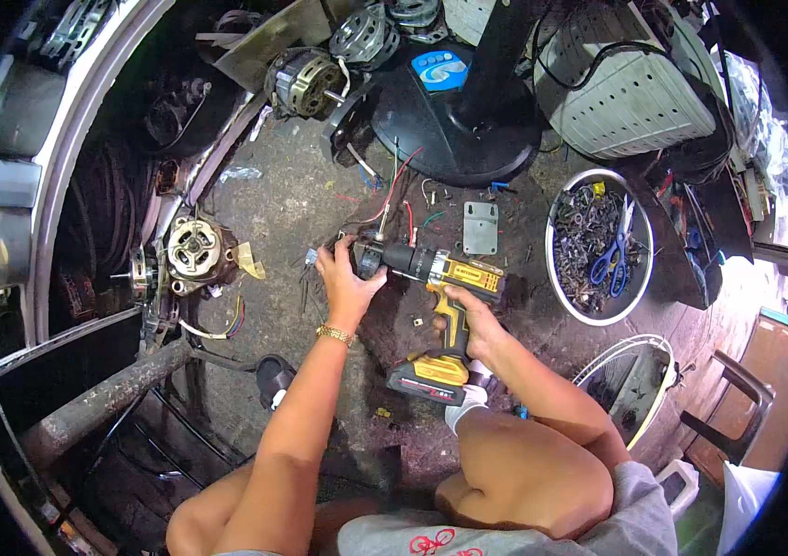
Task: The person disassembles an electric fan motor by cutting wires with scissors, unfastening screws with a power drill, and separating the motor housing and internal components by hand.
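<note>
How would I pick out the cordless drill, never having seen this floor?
Find the big black pedestal base at the top centre. Below it, the right hand grips the drill, its chuck pointing toward the left hand. Yellow and black, with a chunky battery at its foot, it stands apart from the flat grey plate just above.

R of drill: narrow lane of bare floor, hand could pass, then bowl rim blocks. Ahead of drill: loose wires + flat metal plate in way, black stand base closes it off beyond. L of drill: L hand obstructs; past it, wider open floor to motor. Near side: R leg blocks.
</note>
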`<state>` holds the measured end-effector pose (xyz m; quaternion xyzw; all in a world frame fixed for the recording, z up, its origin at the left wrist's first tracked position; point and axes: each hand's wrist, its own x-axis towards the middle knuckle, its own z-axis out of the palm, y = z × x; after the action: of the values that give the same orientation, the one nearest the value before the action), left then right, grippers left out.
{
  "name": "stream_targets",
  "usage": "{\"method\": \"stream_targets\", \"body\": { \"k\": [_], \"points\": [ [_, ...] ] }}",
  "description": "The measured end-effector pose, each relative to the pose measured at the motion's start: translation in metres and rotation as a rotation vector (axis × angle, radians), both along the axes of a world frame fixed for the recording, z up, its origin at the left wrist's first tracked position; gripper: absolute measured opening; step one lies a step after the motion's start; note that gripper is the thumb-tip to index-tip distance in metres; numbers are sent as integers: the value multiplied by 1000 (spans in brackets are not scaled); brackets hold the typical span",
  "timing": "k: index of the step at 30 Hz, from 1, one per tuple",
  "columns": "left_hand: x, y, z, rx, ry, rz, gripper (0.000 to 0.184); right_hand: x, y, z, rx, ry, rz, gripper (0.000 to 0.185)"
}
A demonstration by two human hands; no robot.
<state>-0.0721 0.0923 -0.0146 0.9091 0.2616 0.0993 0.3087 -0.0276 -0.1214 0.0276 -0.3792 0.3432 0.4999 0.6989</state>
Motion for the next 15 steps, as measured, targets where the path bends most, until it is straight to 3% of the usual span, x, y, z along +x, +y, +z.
{"method": "stream_targets", "body": {
  "k": [4,5,6,8,9,14,15],
  "points": [
    [-5,12,5,-49,36,-136,82,-1,-2,-2,50,-96,6,29],
    [-7,18,8,-7,24,-187,65,-1,-6,-6,58,-81,10,32],
    [-6,30,9,-7,24,-185,65,-3,-10,-10,62,-60,15,34],
    [1,54,9,-283,143,-289,41,-5,-12,-16,83,-55,20,34],
    [5,59,9,-263,138,-283,26,-6,-12,-17,65,-49,13,34],
    [35,66,25,-234,273,-272,21,-2,-12,-13,81,-86,8,34],
    [42,69,26,-351,414,-226,20,-1,-12,-11,88,-70,-3,33]
  ]
}}
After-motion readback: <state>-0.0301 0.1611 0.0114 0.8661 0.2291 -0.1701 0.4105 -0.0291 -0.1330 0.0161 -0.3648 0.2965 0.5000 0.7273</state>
